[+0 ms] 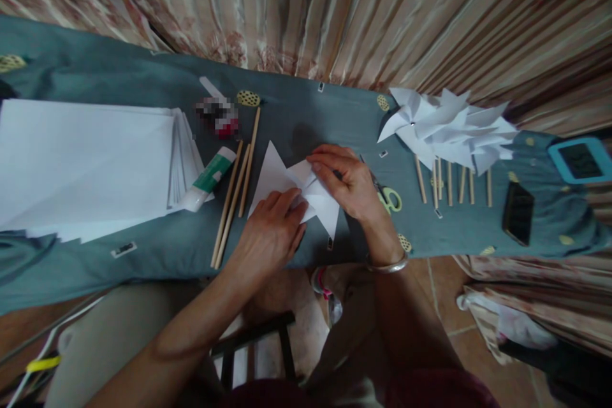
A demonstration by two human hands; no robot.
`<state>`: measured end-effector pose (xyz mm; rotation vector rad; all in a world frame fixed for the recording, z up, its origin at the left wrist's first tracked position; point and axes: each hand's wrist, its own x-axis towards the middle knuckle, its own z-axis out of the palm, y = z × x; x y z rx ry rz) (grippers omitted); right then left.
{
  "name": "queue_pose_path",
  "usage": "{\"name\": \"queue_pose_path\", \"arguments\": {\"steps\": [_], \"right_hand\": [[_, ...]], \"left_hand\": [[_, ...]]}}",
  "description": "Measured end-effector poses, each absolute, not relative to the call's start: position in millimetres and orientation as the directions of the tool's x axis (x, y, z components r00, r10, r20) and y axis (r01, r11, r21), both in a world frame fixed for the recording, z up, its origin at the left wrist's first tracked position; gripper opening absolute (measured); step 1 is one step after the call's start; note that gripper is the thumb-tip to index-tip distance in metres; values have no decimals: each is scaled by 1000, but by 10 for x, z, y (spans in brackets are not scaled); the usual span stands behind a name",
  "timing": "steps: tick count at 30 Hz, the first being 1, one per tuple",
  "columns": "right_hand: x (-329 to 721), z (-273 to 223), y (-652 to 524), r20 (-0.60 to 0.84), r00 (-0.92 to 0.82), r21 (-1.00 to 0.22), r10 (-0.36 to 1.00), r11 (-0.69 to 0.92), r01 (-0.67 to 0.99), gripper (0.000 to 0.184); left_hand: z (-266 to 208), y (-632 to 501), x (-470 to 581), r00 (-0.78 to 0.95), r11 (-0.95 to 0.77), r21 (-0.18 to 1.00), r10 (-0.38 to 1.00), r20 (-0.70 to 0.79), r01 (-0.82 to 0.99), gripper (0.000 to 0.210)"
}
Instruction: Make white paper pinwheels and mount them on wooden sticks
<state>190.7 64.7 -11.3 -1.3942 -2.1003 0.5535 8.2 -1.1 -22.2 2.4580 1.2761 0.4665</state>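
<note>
A white paper pinwheel (271, 169) with pointed blades lies partly folded on the cloth in front of me. My left hand (273, 229) rests on it from the lower left, fingers bent and pressing near its middle. From the right, my right hand (345, 180) pinches a folded flap at the upper side between thumb and fingers. The paper under both hands is partly hidden. Close to my left hand lie several wooden sticks (231, 204) and a green and white glue stick (210, 178). Scissors (391, 199) with light green handles lie just beyond my right wrist, partly covered by it.
A stack of white paper (86, 162) covers the left of the cloth-covered table (162, 76). Finished pinwheels (449, 131) on sticks lie overlapping at the right. Beyond them are a dark phone (518, 213) and a blue-framed device (581, 160). A curtain (306, 6) hangs behind the table.
</note>
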Motion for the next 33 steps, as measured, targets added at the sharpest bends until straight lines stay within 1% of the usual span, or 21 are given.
{"name": "queue_pose_path", "arguments": {"steps": [5, 9, 11, 20, 26, 33], "right_hand": [[1912, -164, 679, 215, -262, -634, 941, 339, 695, 14], [1898, -181, 670, 152, -264, -691, 952, 293, 661, 14], [1895, -186, 665, 134, -266, -697, 955, 282, 660, 15], [1878, -212, 680, 156, -272, -659, 950, 305, 687, 15], [1850, -214, 659, 185, -304, -632, 935, 350, 692, 23], [1872, -214, 664, 184, -322, -614, 929, 364, 701, 23]], "left_hand": [[-207, -8, 81, 545, -534, 449, 830, 119, 716, 26], [-207, -10, 81, 547, -536, 451, 828, 119, 713, 27], [-211, -10, 82, 544, -533, 452, 830, 119, 715, 26], [-202, -7, 70, 537, -529, 466, 833, 129, 709, 23], [-210, -4, 85, 541, -537, 455, 830, 135, 710, 25], [-205, -2, 81, 538, -530, 468, 833, 130, 707, 25]]}}
